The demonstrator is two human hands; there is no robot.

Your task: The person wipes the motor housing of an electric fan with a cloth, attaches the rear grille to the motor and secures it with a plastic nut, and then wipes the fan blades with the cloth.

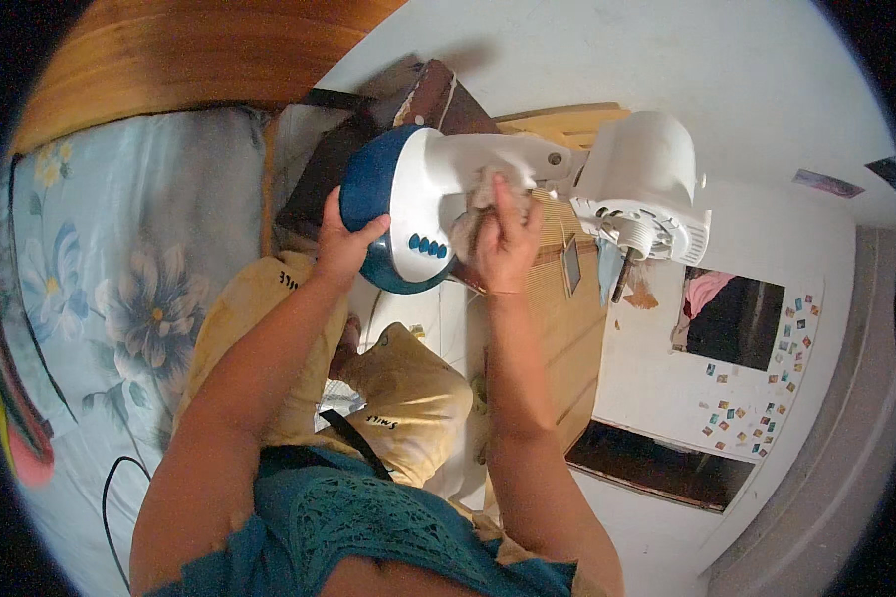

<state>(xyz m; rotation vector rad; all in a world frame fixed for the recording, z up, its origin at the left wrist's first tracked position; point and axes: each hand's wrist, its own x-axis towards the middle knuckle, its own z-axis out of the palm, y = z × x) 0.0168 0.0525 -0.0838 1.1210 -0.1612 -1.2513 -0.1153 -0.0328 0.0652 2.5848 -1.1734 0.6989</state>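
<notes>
A table fan [468, 154] without its blades or guard lies tipped on its side, held above my lap. Its round blue base [366, 179] faces left, and its white motor housing [642, 164] with a bare shaft [623, 279] points right. My left hand [346, 239] is closed around the edge of the base, thumb on the near side, close to a row of blue buttons [428, 245]. Bunched in my right hand [509, 244] is a greyish cloth [470, 227], pressed against the white stand between base and motor. My right index finger is stretched along the cloth.
On the left is a bed with a flowered blue sheet [159, 289], a black cable [110, 507] lying on it. Behind the fan stand a dark box-like object [329, 184] and a brown ribbed surface [558, 328]. A white panel with small stickers [657, 388] is at right.
</notes>
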